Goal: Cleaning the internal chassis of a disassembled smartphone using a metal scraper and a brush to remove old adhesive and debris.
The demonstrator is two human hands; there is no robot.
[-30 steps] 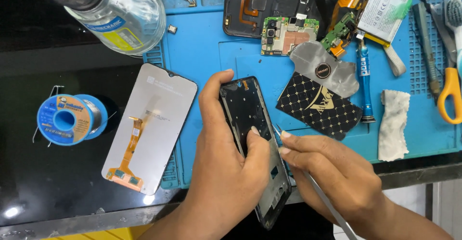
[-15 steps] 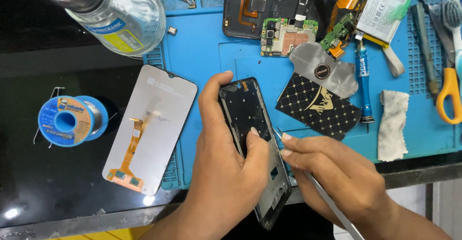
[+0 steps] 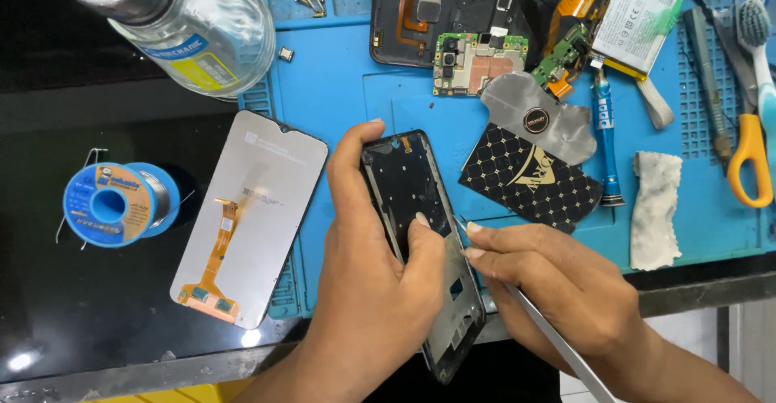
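Left hand (image 3: pixel 368 290) holds the phone frame (image 3: pixel 412 209) over the front edge of the desk (image 3: pixel 48 290), fingers wrapped round its left edge and thumb pressed on the inner face; grip closed on the frame. Frame is black, tilted, top end toward the blue mat (image 3: pixel 339 88), bottom end hanging past the desk edge.

Right hand (image 3: pixel 558 290) pinches tweezers (image 3: pixel 558 342), grip closed on them, tip touching the frame's right edge just beside the left thumb. The tweezers' rear end runs off toward the lower right.

Just left of the frame lies a screen panel (image 3: pixel 255 209) face down, orange flex cable on its back, half on the mat and half on the dark desk. Solder spool (image 3: pixel 113 205) sits farther left, well apart. Glass bottle (image 3: pixel 190 23) at top left.

Right of the frame: black patterned sheet (image 3: pixel 525 177), touching a grey shield (image 3: pixel 550 116) above it. Circuit board (image 3: pixel 477 59) and back cover (image 3: pixel 453 7) at top. Blue screwdriver (image 3: pixel 606 140), white cloth (image 3: pixel 656 209), battery (image 3: pixel 643 15), scissors (image 3: pixel 748 160) and toothbrush (image 3: pixel 758 39) on the right.
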